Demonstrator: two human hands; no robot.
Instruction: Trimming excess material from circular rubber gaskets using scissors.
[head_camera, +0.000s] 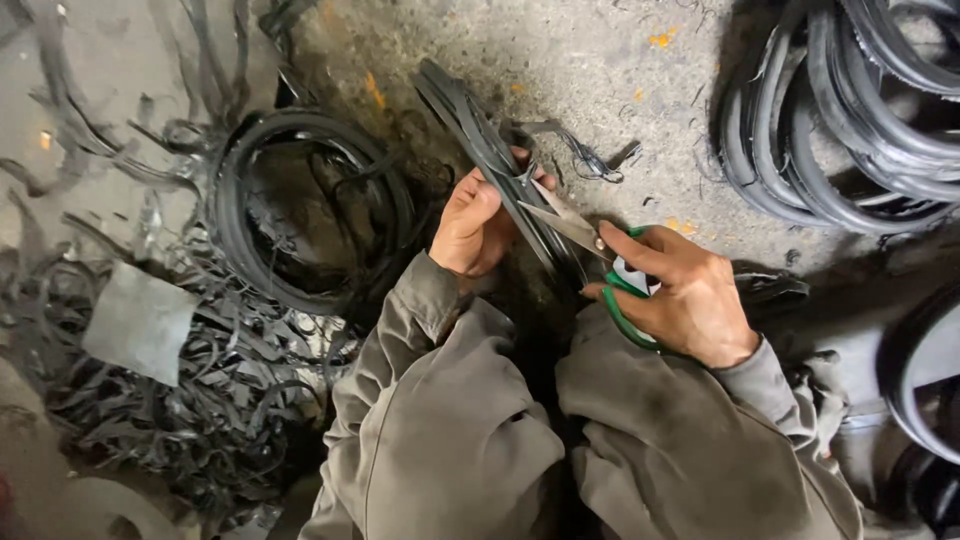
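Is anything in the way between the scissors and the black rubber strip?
Nothing visible. The right hand holds the green-handled scissors, whose open blades already reach the black rubber strip that the left hand grips.

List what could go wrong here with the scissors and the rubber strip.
1. The left hand grips the black rubber strip right beside the open blades of the scissors; a slip could nick its fingers.
2. The right hand cuts above the person's lap, so a slip might drive the tips toward the legs.
3. Loose offcuts pile on the floor, a possible trip hazard.
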